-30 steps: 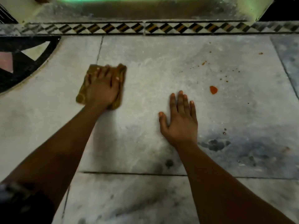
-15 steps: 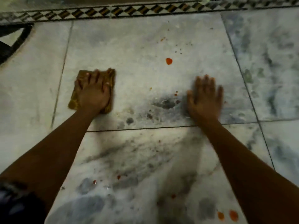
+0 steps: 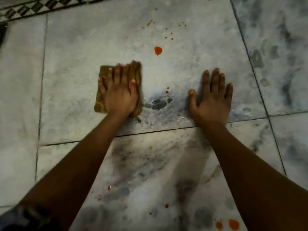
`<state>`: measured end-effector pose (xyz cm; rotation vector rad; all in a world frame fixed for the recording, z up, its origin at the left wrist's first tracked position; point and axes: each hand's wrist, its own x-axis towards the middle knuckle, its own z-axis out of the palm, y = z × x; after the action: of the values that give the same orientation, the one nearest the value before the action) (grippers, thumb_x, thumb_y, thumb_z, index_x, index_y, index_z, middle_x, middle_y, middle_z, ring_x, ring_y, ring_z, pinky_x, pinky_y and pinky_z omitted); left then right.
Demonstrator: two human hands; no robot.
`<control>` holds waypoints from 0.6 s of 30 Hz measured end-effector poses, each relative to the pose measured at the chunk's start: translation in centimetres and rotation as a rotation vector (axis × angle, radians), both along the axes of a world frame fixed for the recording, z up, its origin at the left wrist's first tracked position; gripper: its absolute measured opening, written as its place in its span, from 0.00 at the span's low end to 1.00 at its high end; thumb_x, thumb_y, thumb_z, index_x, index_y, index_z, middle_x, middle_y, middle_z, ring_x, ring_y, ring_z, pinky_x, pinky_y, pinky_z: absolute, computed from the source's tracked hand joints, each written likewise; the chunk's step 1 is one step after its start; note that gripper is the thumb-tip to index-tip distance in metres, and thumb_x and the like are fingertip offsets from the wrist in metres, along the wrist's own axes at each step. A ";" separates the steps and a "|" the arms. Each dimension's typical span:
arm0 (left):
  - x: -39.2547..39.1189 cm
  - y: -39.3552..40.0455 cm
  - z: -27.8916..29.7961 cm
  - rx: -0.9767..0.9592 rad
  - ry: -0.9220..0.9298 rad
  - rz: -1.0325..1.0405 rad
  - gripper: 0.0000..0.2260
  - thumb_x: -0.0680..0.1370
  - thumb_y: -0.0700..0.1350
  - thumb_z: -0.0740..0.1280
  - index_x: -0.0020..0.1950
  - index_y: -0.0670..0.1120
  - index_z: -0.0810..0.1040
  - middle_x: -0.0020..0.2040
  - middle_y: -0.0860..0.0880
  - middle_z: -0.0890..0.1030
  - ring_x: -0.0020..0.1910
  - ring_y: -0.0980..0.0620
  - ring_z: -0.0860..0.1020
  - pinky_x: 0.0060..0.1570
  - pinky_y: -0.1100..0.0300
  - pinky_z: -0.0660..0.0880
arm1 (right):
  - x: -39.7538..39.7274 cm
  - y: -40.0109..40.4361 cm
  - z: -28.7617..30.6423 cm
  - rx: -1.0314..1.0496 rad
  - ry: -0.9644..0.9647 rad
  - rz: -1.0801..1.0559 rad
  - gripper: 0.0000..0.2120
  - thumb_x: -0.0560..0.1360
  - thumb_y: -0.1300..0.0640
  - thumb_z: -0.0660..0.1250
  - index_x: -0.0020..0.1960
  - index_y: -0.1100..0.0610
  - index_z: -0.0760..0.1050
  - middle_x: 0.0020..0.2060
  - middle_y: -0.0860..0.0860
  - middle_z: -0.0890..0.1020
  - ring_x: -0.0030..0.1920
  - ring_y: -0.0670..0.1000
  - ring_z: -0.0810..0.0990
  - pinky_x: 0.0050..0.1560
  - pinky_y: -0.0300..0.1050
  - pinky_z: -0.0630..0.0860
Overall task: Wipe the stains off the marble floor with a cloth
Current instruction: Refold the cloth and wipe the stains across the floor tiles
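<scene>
The left hand [image 3: 119, 93] presses flat, fingers straight, on the folded cloth [image 3: 103, 72] on the marble floor [image 3: 75, 47]. The right hand [image 3: 212, 99] rests spread on the floor, well apart. An orange stain [image 3: 158, 50] lies beyond the cloth.

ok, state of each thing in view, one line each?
cloth: folded, flat on floor, under left hand
left hand: fingers straight, pressing on cloth
right hand: flat, fingers spread, on bare floor
big orange stain: unwiped, beyond the cloth
orange spots: unwiped, near edge
marble floor: spattered, still stained
</scene>
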<state>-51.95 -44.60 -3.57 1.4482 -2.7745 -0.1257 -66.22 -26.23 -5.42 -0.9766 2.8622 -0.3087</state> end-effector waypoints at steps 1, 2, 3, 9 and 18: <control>-1.6 -1.9 0.0 0.003 0.002 0.076 0.24 0.81 0.53 0.47 0.77 0.49 0.55 0.77 0.47 0.57 0.76 0.46 0.53 0.72 0.42 0.44 | 0.0 0.0 0.0 -0.005 -0.001 -0.003 0.34 0.77 0.40 0.45 0.78 0.55 0.47 0.77 0.57 0.49 0.76 0.55 0.46 0.73 0.52 0.39; -3.5 -3.9 0.2 0.022 0.020 0.153 0.24 0.81 0.52 0.47 0.77 0.49 0.55 0.77 0.46 0.55 0.76 0.45 0.52 0.72 0.42 0.43 | 0.1 0.1 0.0 -0.012 0.004 -0.003 0.34 0.77 0.40 0.45 0.78 0.55 0.48 0.77 0.57 0.49 0.76 0.55 0.46 0.73 0.52 0.39; -5.7 -5.7 0.3 0.046 0.040 0.209 0.24 0.82 0.52 0.47 0.77 0.48 0.53 0.77 0.46 0.54 0.76 0.45 0.50 0.72 0.41 0.42 | 0.1 0.0 -0.1 -0.023 0.009 -0.005 0.34 0.77 0.40 0.45 0.78 0.55 0.48 0.77 0.57 0.49 0.76 0.55 0.47 0.73 0.52 0.39; -9.1 -1.8 0.1 0.043 0.087 -0.171 0.25 0.81 0.54 0.45 0.77 0.47 0.54 0.77 0.47 0.55 0.76 0.47 0.51 0.73 0.44 0.41 | 0.2 -0.1 0.2 -0.054 0.013 -0.018 0.34 0.75 0.39 0.44 0.77 0.55 0.51 0.76 0.57 0.52 0.76 0.56 0.49 0.73 0.51 0.39; -11.3 -10.0 0.7 0.121 0.104 0.193 0.25 0.82 0.52 0.45 0.77 0.44 0.50 0.78 0.45 0.52 0.76 0.46 0.48 0.72 0.42 0.40 | 0.3 0.0 0.2 -0.052 0.010 -0.019 0.33 0.77 0.39 0.44 0.77 0.54 0.49 0.77 0.56 0.50 0.76 0.55 0.47 0.73 0.50 0.39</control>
<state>-63.22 -54.55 -2.85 1.6745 -2.5696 -0.3613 -65.93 -26.27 -5.21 -0.9624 2.8882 -0.3831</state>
